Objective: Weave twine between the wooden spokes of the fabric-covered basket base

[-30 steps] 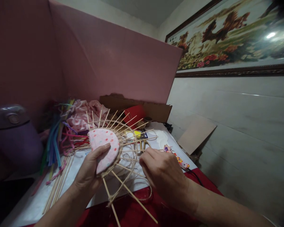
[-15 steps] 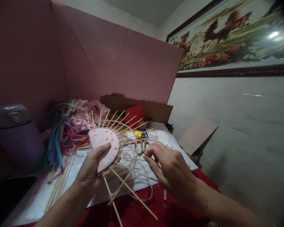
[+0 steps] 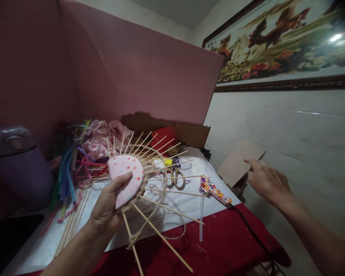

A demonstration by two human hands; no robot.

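Observation:
My left hand (image 3: 109, 197) grips a half-round woven piece (image 3: 129, 180), thumb on its pink spotted cloth face and fingers behind it. Thin wooden sticks fan out from its twine-bound curved edge. A looser ring of twine (image 3: 164, 180) crosses the sticks partway along. Off to the right, beyond the table's edge and in front of the wall, my right hand (image 3: 267, 182) is raised with its fingers curled together. Anything pinched there is too fine to make out. Between the hands lie gold-handled scissors (image 3: 176, 179) and a flower-patterned glue gun (image 3: 214, 191) with a clear glue stick (image 3: 201, 218).
Coloured pipe cleaners (image 3: 67, 176) and crumpled pink cloth (image 3: 106, 138) are heaped at the left, near a purple bottle (image 3: 18, 168). Loose sticks (image 3: 74, 222) lie beside my left forearm. A black cord (image 3: 251, 230) runs off the red-covered front edge. Cardboard (image 3: 241, 163) leans against the wall.
My right hand has swung away to the right from the stick tips, uncovering the glue gun and its cord. My left hand keeps its hold on the woven piece, nearly still.

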